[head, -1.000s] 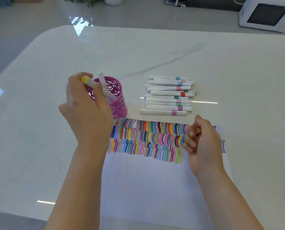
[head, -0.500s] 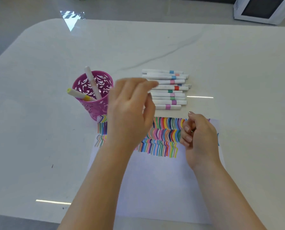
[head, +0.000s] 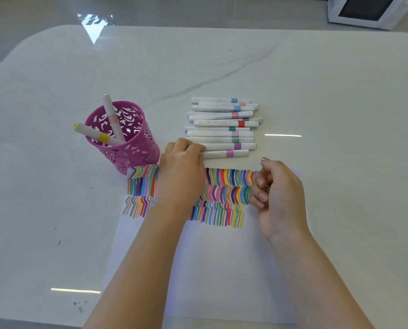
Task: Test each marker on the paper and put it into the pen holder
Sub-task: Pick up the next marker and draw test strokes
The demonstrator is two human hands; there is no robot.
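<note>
Left hand (head: 181, 167) grips white marker (head: 224, 153) with pink band

This looks like a room in a home, probably a dining or living area. The tabletop (head: 317, 79) is a broad glossy white slab with faint grey veining and rounded far corners, the sort made for a dining table. Its polish mirrors a window (head: 95, 27) at the far left corner and thin strips of ceiling light (head: 283, 135). Beyond the far edge lies a smooth grey floor (head: 32, 13), and past the far right corner stands a white box-shaped appliance (head: 369, 10) with a dark front panel, like a microwave. A pink cut-out pen holder (head: 131, 150), felt markers (head: 222, 134) and scribbled paper (head: 210, 269) suggest a household craft corner.
</note>
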